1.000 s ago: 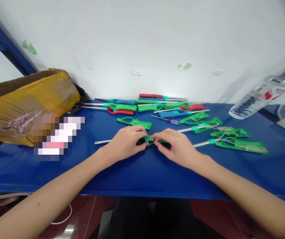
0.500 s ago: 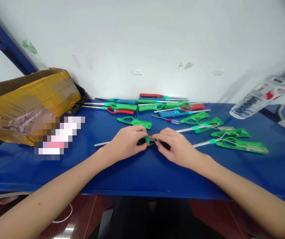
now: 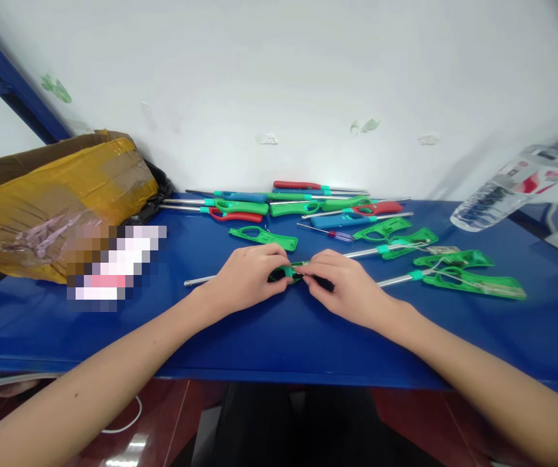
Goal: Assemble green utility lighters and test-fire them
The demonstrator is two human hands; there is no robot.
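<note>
Both hands are closed over one opened green gas lighter (image 3: 287, 274), which lies low over the blue table. My left hand (image 3: 247, 279) grips it near the trigger opening, and its metal tube (image 3: 198, 281) sticks out to the left under that hand. With thumb and forefinger, my right hand (image 3: 350, 282) pinches at the lighter's inside; a small dark part shows there, but the fingers cover most of it. Just behind lies a loose green handle half (image 3: 286, 242). To the right are opened green lighters (image 3: 473, 283) with wires and inner parts showing.
Several closed lighters (image 3: 240, 208) in green, red and blue lie along the wall. A screwdriver (image 3: 340, 236) with a clear purple handle is in front of them. A taped carton (image 3: 65, 201) stands left, a tilted water bottle (image 3: 503, 185) right. The table's front edge (image 3: 283, 376) is near.
The right fingertips have shifted slightly at the lighter's inside, and the pale wire seen there before is less visible. My left hand keeps its grip in the same place.
</note>
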